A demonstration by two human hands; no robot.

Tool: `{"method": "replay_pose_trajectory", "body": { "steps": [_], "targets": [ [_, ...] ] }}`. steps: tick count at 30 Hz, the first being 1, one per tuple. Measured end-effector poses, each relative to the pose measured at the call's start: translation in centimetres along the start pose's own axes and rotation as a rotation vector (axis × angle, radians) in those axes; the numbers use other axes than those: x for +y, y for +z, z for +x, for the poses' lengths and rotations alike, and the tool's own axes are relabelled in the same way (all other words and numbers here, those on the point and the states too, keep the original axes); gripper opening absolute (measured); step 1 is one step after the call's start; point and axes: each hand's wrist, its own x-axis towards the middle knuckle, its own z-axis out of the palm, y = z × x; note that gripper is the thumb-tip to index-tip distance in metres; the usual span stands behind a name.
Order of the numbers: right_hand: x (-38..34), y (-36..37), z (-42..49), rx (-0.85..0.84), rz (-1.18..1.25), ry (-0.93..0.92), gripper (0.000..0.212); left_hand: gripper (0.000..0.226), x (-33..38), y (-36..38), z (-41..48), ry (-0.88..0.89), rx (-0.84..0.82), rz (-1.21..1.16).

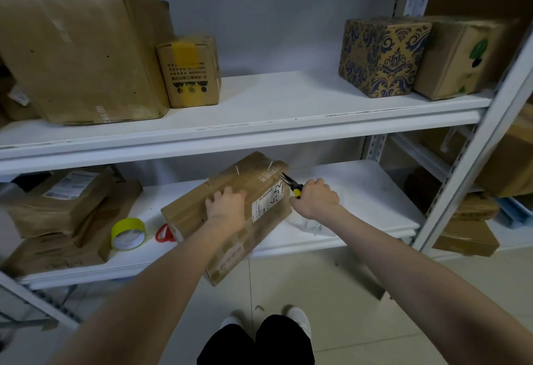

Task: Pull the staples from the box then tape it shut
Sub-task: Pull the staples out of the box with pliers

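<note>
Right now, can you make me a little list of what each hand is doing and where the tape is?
box: skewed on the lower shelf, near end past its edge
left hand: presses on the box top
right hand: grips the pliers, tips by the box's far corner
staples: three stick up along the far edge
tape roll: yellow-green, on the shelf left of the box

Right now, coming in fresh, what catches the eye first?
The brown box lying askew on the lower shelf, left hand pressing on its top. The right hand grips yellow-handled pliers aimed at its far corner, where staples stick up. A yellow-green tape roll sits to the left.
</note>
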Motion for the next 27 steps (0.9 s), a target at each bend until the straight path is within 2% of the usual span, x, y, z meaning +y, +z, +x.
{"method": "replay_pose_trajectory", "body": {
  "steps": [5,14,18,21,27],
  "targets": [
    [-1.5,-0.2,1.5,-0.037,-0.071,0.002,0.064,0.048,-0.6,0.2,0.4,0.048,0.030,-0.026],
    [-3.9,-0.4,3.3,-0.030,-0.137,-0.072,0.050,0.053,-1.5,0.0,1.1,0.099,0.005,-0.015],
    [-3.6,-0.8,2.9,-0.090,0.030,-0.061,0.031,0.058,-2.1,-0.2,0.8,0.128,0.010,0.022],
    [-3.1,-1.5,1.8,-0.171,0.198,-0.045,0.032,0.057,-2.4,-0.2,0.5,0.153,0.023,0.050],
    [-2.9,-3.9,-1.3,-0.272,0.204,-0.053,0.030,0.061,-3.5,-0.5,0.0,0.060,0.088,0.114]
  ]
}}
